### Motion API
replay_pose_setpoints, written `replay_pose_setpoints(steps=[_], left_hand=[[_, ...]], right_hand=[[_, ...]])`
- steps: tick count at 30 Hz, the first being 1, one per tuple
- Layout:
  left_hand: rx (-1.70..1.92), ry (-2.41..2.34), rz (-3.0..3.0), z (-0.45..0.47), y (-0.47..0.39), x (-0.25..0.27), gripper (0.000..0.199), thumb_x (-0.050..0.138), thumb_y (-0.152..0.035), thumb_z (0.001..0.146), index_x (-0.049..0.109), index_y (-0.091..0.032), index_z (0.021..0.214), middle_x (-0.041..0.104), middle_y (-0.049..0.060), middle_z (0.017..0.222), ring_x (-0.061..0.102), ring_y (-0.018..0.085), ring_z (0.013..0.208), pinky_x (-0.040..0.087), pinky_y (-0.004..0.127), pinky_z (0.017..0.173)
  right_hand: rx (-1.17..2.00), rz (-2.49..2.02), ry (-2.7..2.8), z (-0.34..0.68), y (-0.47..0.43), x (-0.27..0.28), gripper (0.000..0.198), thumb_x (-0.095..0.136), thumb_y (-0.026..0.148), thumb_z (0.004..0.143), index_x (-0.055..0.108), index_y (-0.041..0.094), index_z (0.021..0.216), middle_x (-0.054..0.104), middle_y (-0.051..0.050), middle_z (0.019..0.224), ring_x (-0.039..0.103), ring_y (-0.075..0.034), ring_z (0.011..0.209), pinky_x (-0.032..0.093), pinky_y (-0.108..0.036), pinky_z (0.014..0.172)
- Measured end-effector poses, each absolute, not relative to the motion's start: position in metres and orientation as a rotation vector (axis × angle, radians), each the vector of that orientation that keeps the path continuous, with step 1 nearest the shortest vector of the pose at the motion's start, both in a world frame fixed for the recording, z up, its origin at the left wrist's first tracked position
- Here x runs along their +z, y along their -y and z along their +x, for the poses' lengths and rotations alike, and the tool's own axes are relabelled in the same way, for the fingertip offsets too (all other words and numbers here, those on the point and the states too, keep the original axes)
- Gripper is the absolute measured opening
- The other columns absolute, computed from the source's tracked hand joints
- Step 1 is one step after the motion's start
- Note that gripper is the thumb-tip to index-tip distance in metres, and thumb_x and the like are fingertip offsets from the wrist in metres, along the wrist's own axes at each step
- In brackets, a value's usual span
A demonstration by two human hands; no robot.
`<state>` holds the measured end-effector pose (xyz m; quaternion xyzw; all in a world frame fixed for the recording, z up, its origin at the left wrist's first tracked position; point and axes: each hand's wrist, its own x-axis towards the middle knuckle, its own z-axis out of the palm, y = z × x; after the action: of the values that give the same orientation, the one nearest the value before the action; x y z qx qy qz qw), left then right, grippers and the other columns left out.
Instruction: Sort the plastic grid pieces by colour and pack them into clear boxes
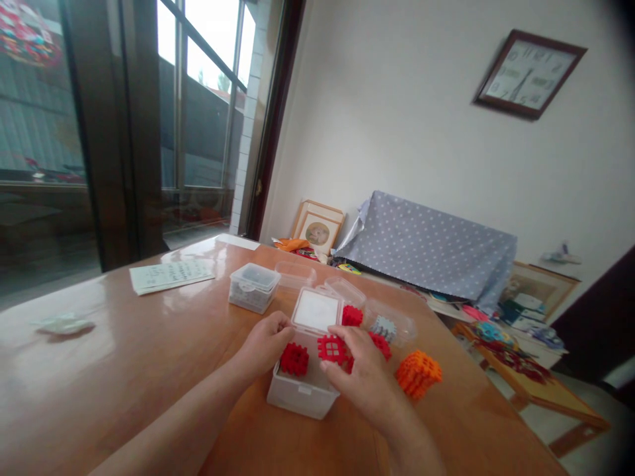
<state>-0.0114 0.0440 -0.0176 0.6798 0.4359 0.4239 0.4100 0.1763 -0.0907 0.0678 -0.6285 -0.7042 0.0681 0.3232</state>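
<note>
My right hand [364, 367] holds a red square notched building block [331, 349] with a window-like lattice, between thumb and fingers over the clear plastic box [300, 396]. My left hand [265, 344] is closed at the box's left side, fingertips curled beside a clump of red notched blocks [294, 359]; whether anything is in its fingers is hidden. The box's white-panelled lid [317, 311] stands up behind it. More red blocks [352, 315] lie behind my right hand, partly covered by it. A stack of orange blocks [418, 374] stands to its right.
A closed clear box [254, 288] stands behind left, and a clear container [409, 325] with grey blocks [383, 328] lies behind right. Papers [171, 276] and a crumpled plastic wrapper [64, 324] lie on the left. The wooden table's edge [489, 380] runs along the right, beside a wooden stool [550, 393].
</note>
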Motion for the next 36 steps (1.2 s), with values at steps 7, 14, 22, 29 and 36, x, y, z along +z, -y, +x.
replay_pose_setpoints(steps=[7,14,22,29,36], left_hand=[[1.206,-1.176,1.808,-0.016,-0.038,-0.007,0.011,0.058,-0.025,0.080,0.060,-0.020,0.090,0.064,0.000,0.081,0.059,0.017,0.074,0.040,0.027,0.066],[1.231,-1.160,1.869,-0.014,-0.032,-0.004,0.014,0.056,-0.019,0.077,0.060,-0.021,0.091,0.064,0.001,0.087,0.060,0.019,0.082,0.042,0.027,0.071],[1.195,-1.134,1.886,-0.014,-0.035,-0.010,0.010,0.056,-0.020,0.078,0.060,-0.021,0.087,0.063,0.001,0.083,0.059,0.018,0.079,0.041,0.027,0.069],[1.176,-1.107,1.873,-0.012,-0.035,-0.011,0.011,0.055,-0.020,0.079,0.061,-0.021,0.089,0.064,0.001,0.082,0.061,0.019,0.079,0.042,0.027,0.070],[1.178,-1.074,1.873,-0.012,-0.037,-0.014,0.010,0.055,-0.021,0.079,0.063,-0.021,0.086,0.066,0.001,0.082,0.061,0.018,0.079,0.042,0.027,0.070]], right_hand=[[0.145,-1.749,1.943,0.167,0.082,0.055,0.044,0.071,0.028,0.079,0.065,0.026,0.123,0.067,-0.007,0.117,0.058,-0.029,0.110,0.044,-0.040,0.098],[0.118,-1.772,1.966,0.169,0.081,0.054,0.041,0.077,0.031,0.076,0.065,0.029,0.115,0.067,-0.005,0.113,0.056,-0.030,0.108,0.043,-0.038,0.094],[0.134,-1.755,1.974,0.178,0.079,0.051,0.038,0.074,0.033,0.080,0.066,0.028,0.117,0.066,-0.006,0.113,0.057,-0.029,0.107,0.044,-0.039,0.092],[0.073,-1.787,1.900,0.182,0.081,0.054,0.028,0.050,0.027,0.095,0.067,0.025,0.116,0.068,-0.007,0.102,0.060,-0.026,0.100,0.044,-0.037,0.088],[0.141,-1.790,2.026,0.167,0.085,0.052,0.031,0.038,0.029,0.102,0.066,0.024,0.114,0.069,-0.009,0.118,0.059,-0.027,0.117,0.037,-0.048,0.105]])
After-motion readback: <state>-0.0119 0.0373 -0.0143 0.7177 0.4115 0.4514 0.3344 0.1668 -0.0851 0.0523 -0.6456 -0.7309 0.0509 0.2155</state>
